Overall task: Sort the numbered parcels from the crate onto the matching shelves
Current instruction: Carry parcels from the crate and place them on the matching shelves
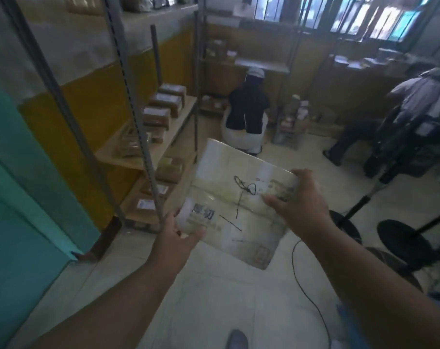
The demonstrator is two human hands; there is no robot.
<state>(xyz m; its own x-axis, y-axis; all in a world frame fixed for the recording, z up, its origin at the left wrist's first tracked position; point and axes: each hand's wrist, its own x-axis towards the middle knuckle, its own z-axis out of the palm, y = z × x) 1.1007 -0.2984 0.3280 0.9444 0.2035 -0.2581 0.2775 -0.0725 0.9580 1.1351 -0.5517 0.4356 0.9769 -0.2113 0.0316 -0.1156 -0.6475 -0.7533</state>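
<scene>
A flat pale parcel is held in mid-air above the floor, the left hand grasping its near-left corner, the right hand its right edge. Black handwritten marks and printed characters are too blurred to read. Labelled brown parcels sit on shelves to the left.

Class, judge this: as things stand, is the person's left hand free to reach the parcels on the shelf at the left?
Probably not yet. The left hand grips the large parcel together with the right hand, and the shelf's upright post stands before the shelved parcels.
</scene>
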